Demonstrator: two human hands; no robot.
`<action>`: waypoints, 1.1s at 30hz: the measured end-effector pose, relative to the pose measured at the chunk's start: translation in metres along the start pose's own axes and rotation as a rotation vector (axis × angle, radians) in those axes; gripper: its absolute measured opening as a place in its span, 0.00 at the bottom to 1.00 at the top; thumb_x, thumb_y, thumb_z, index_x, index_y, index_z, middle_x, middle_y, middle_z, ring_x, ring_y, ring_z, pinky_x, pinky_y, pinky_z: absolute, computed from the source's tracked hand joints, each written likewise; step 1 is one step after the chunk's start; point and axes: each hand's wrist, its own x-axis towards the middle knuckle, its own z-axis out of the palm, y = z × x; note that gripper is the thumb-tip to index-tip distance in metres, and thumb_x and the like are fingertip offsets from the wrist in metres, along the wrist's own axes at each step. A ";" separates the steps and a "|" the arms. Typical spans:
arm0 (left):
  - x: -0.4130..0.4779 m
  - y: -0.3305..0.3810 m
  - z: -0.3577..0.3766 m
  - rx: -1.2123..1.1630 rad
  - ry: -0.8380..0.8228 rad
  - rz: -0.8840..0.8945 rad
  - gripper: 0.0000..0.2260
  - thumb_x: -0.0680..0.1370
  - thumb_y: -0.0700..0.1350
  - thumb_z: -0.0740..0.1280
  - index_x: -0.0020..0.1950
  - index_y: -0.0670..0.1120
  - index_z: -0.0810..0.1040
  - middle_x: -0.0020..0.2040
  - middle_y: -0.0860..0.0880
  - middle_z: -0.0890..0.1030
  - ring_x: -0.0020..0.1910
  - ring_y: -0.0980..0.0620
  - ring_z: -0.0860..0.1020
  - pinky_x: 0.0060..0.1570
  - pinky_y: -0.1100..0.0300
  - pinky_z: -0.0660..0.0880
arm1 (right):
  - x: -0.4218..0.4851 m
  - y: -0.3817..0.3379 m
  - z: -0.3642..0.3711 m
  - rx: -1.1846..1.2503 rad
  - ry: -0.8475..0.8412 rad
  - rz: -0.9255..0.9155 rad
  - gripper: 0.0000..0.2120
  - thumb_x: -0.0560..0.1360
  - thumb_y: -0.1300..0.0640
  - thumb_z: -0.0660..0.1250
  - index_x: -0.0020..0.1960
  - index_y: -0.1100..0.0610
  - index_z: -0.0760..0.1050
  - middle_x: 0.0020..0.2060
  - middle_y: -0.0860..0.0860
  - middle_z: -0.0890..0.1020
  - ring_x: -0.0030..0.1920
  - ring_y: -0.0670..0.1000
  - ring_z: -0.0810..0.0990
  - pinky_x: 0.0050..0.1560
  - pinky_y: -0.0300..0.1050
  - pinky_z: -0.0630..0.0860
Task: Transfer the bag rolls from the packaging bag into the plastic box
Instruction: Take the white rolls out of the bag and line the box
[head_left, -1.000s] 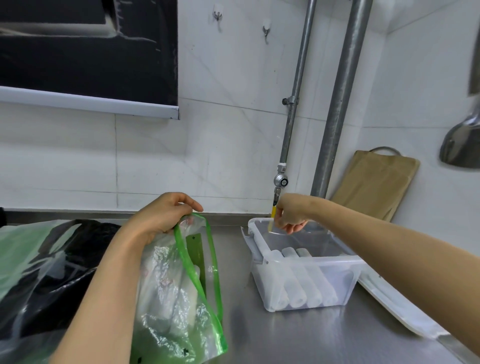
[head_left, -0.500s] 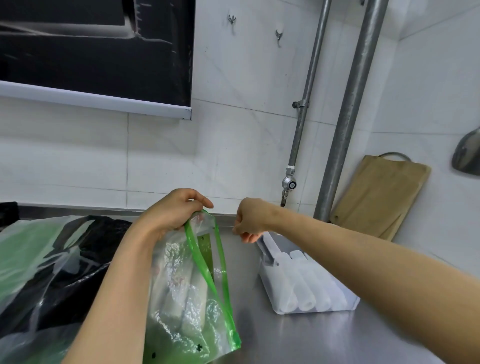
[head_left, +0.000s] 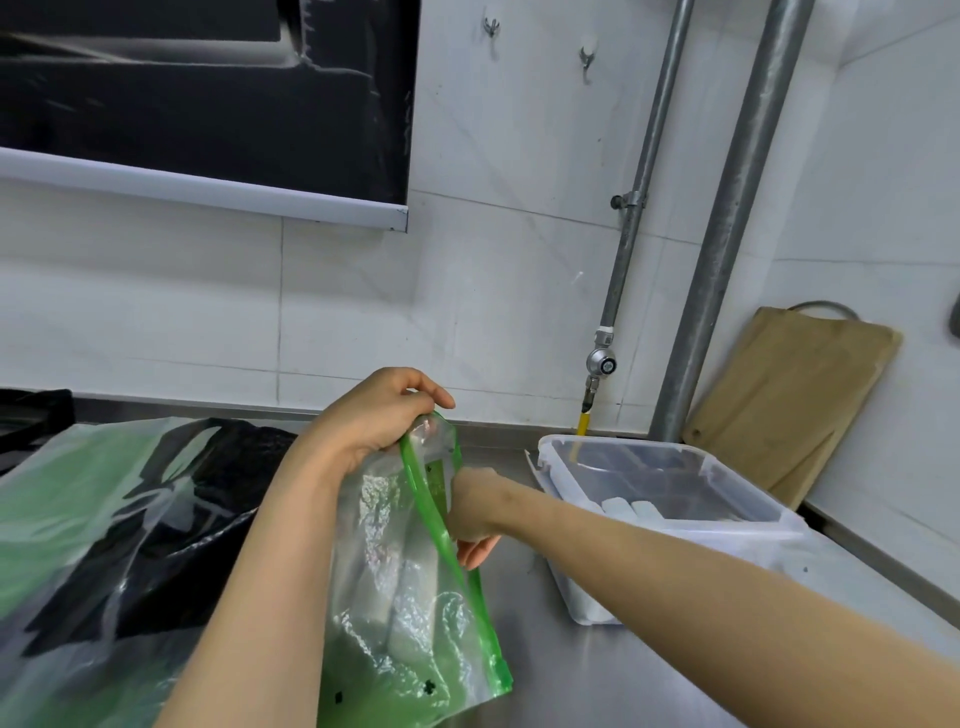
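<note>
You have 2 bare forearms (head_left: 675, 566) in view, both uncovered as far up as they show. Your left hand (head_left: 374, 421) and right hand (head_left: 472, 514) are bare as well.

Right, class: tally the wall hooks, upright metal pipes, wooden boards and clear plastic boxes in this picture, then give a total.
Wall hooks: 2
Metal pipes: 2
Wooden boards: 1
Plastic boxes: 1
Total: 6
</note>
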 end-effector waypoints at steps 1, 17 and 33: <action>0.000 0.000 0.000 -0.006 0.002 0.001 0.12 0.78 0.37 0.58 0.47 0.47 0.80 0.32 0.47 0.73 0.27 0.54 0.63 0.20 0.66 0.58 | 0.002 -0.001 0.004 0.030 -0.017 0.015 0.12 0.80 0.64 0.57 0.49 0.72 0.74 0.53 0.64 0.82 0.16 0.44 0.73 0.24 0.34 0.74; 0.000 0.000 0.001 -0.006 -0.006 -0.010 0.12 0.78 0.36 0.57 0.49 0.45 0.79 0.31 0.48 0.73 0.25 0.54 0.63 0.18 0.67 0.57 | 0.012 -0.008 0.033 0.206 -0.228 0.120 0.15 0.81 0.62 0.55 0.36 0.62 0.66 0.33 0.55 0.71 0.30 0.49 0.72 0.16 0.34 0.70; -0.001 0.000 0.002 0.040 -0.008 -0.008 0.12 0.78 0.37 0.57 0.49 0.46 0.80 0.36 0.45 0.74 0.28 0.53 0.64 0.27 0.62 0.59 | -0.010 -0.002 -0.009 0.431 -0.202 0.101 0.13 0.81 0.55 0.53 0.44 0.61 0.69 0.37 0.56 0.75 0.34 0.51 0.76 0.50 0.46 0.76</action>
